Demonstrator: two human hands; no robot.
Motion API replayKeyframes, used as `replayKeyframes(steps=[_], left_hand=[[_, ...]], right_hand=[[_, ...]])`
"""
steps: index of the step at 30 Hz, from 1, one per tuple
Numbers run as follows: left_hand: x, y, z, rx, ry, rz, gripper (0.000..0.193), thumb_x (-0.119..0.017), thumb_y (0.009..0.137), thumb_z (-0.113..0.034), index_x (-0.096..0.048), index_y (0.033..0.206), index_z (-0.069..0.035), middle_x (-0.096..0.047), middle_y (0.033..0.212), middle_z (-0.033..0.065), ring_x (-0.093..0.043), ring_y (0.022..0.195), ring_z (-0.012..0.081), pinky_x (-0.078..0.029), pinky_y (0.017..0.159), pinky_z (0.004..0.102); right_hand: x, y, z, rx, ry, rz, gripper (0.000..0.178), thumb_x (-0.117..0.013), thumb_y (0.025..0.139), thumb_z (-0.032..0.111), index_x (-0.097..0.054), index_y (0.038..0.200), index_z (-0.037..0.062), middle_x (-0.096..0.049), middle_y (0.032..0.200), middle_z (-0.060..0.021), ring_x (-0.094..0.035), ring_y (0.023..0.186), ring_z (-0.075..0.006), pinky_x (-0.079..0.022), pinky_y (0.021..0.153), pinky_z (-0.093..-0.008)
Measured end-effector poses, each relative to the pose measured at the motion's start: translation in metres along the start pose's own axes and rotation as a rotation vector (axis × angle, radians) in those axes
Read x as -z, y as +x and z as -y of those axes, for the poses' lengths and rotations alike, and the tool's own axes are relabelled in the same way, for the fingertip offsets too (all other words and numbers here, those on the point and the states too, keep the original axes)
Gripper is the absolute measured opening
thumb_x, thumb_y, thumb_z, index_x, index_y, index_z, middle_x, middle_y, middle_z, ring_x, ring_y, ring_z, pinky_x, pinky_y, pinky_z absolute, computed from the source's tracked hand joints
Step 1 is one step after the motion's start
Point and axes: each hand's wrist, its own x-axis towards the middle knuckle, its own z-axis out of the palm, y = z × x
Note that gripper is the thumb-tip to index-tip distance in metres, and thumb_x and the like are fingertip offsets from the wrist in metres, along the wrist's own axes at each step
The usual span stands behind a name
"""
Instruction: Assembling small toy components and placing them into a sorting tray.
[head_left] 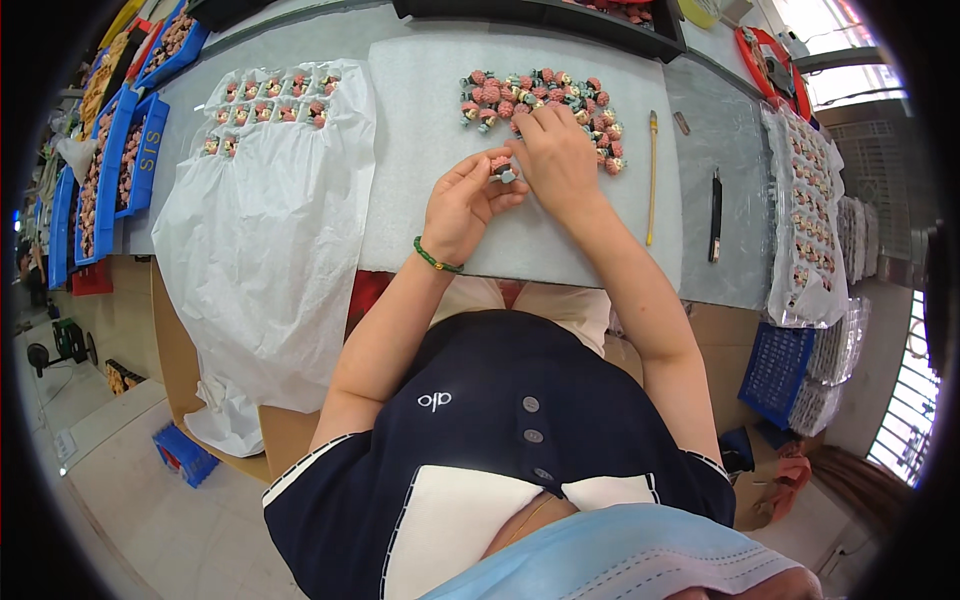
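Note:
Between the thumb and fingers of my left hand (462, 203) is a small figurine (501, 169) with a pink top and a grey-white base. My right hand (558, 158) reaches over the near edge of a heap of similar pink-headed figurines (545, 90). Its fingers bend down among them, and their tips are partly hidden, so what they grip, if anything, cannot be made out. Both hands are close together above a white foam sheet (420, 110). A green bracelet (437, 257) circles my left wrist.
On the left, a white-wrapped tray (270, 170) holds rows of figurines; blue bins (140, 155) stand beyond it. A yellow stick (652, 180) and a black pen-like tool (715, 215) lie to the right. Farther right is a filled clear tray (808, 215). A black tray (540, 14) sits at the back.

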Motion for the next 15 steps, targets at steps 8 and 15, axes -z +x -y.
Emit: replayKeyframes(steps=[8, 15], left_hand=[[0.01, 0.005, 0.003, -0.026, 0.022, -0.049, 0.027, -0.047, 0.089, -0.017, -0.048, 0.108, 0.002, -0.054, 0.088, 0.005, -0.051, 0.07, 0.0112, -0.039, 0.057, 0.0213], [-0.008, 0.0, 0.005, -0.045, 0.108, -0.083, 0.024, -0.049, 0.087, -0.013, -0.051, 0.107, 0.0, -0.054, 0.081, 0.0016, -0.048, 0.066, 0.0071, -0.036, 0.055, 0.0181]], right_hand=[[0.008, -0.012, 0.004, 0.074, 0.084, -0.082, 0.015, -0.061, 0.068, 0.005, -0.06, 0.083, 0.0049, -0.059, 0.077, -0.0062, -0.056, 0.073, -0.0189, -0.046, 0.063, -0.0287], [0.021, -0.048, 0.022, -0.912, 1.518, 0.025, 0.019, -0.055, 0.083, 0.009, -0.053, 0.098, -0.0029, -0.06, 0.084, -0.0095, -0.06, 0.072, -0.0152, -0.049, 0.064, -0.0228]])
